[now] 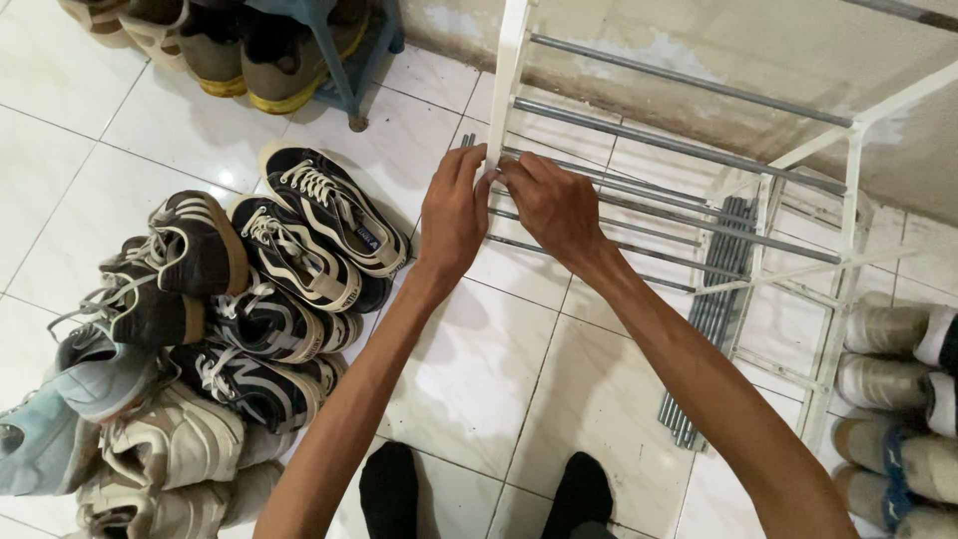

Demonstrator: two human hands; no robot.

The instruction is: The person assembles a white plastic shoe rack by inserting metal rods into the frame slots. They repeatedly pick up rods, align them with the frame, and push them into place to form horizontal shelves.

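A heap of sneakers [190, 339] lies on the white tiled floor [479, 379] along its left edge: pale blue and beige pairs nearest the person, dark ones with white stripes and laces farther out. Beyond them, at the far left corner, more shoes [215, 45] sit on a low blue stand [349, 60].

The left hand [454, 215] reaches out over the floor to the white upright post [507, 80] of a shoe rack [848, 200]. Its grip is closed on the post's lower end, thumb and fingers pinched together where the thin metal rods [619, 190] meet it. The right hand [554, 205] is just beside it, touching the same spot from the other side, its grip likewise pinched on the post and rod ends; which rod it holds is too small to tell.

The rack stands against the stained wall [699, 50] at the far right of the floor, its grey rods running rightward from the post to a second white side frame [838, 329]. A bundle of loose rods [704, 329] lies on the floor under the rack, pointing toward the person. At the right edge, a row of pale shoes [898, 399] lies on their sides. The person's two feet in black socks [389, 489] stand at the near edge of the floor.
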